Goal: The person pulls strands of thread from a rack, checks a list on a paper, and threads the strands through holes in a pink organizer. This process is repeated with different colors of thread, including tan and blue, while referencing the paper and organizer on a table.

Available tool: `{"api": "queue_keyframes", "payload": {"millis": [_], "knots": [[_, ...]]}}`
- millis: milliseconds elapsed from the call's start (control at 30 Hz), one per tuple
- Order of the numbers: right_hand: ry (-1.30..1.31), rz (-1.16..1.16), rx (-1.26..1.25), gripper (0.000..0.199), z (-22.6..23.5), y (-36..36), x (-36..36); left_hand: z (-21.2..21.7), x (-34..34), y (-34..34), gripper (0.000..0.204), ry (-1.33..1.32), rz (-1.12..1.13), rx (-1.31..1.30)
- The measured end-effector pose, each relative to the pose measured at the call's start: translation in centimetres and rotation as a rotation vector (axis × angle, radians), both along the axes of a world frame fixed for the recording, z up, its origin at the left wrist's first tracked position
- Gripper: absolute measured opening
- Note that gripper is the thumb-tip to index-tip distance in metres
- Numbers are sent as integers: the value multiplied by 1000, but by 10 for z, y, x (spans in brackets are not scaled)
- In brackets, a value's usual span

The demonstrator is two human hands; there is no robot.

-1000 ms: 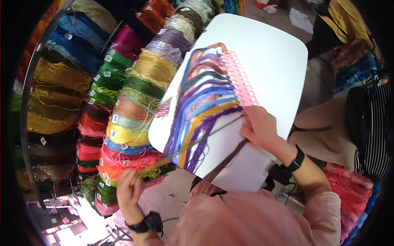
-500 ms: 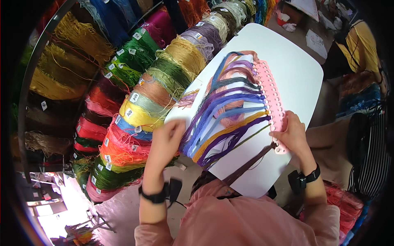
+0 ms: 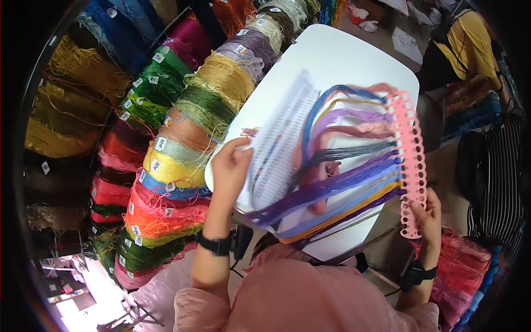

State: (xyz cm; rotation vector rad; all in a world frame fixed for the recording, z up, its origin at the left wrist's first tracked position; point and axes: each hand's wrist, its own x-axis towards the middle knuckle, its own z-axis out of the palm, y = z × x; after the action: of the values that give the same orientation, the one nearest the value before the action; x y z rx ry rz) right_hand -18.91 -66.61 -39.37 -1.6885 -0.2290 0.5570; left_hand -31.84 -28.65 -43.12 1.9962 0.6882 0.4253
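Observation:
My right hand (image 3: 427, 217) grips the lower end of a pink thread organizer card (image 3: 410, 160), a long strip with rows of holes. Hanks of embroidery thread (image 3: 343, 180) in purple, blue, mauve, grey and gold are looped through its holes and trail to the left, some smeared by motion. My left hand (image 3: 229, 166) pinches the left edge of a printed sheet of paper (image 3: 279, 149), which stands tilted up and blurred. Part of the sheet is behind the threads. Below both lies a white board (image 3: 343, 55) with rounded corners. A pinkish bundle (image 3: 318, 193) shows partly between the threads.
A long roll of labelled thread skeins (image 3: 221, 77) in many colours runs along the left of the board, with more skeins (image 3: 72, 122) on a rack beyond. To the right are a person in yellow (image 3: 473, 47), striped cloth (image 3: 495, 177) and red thread bundles (image 3: 459, 271).
The card has moved right and upright in my right hand, drawing the threads along. My left hand has come up to the printed sheet, which now stands raised in view.

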Motion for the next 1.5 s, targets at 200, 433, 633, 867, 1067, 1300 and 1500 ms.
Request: {"api": "queue_keyframes", "payload": {"millis": [200, 433, 633, 867, 1067, 1300, 1500], "knots": [[-36, -199, 172, 27, -2, 27, 7, -4, -52, -20, 26, -356, 417, -175], [140, 5, 284, 14, -17, 103, 19, -20, -74, -37, 34, -83, 384, -57], [182, 45, 130, 8, -43, 121, 25, 3, -75, -48, 35, 34, 221, 638], [154, 55, 88, 7, -43, 126, 22, 0, -49, -59, 33, 143, -150, 442], [143, 66, 87, 8, -49, 121, 26, 7, -28, -42, 51, 276, -211, 392], [120, 39, 112, 9, -50, 123, 22, 10, -18, -26, 66, 444, -290, 339], [104, 25, 111, 8, -47, 127, 19, 5, -20, -22, 70, 385, -295, 287]]}}
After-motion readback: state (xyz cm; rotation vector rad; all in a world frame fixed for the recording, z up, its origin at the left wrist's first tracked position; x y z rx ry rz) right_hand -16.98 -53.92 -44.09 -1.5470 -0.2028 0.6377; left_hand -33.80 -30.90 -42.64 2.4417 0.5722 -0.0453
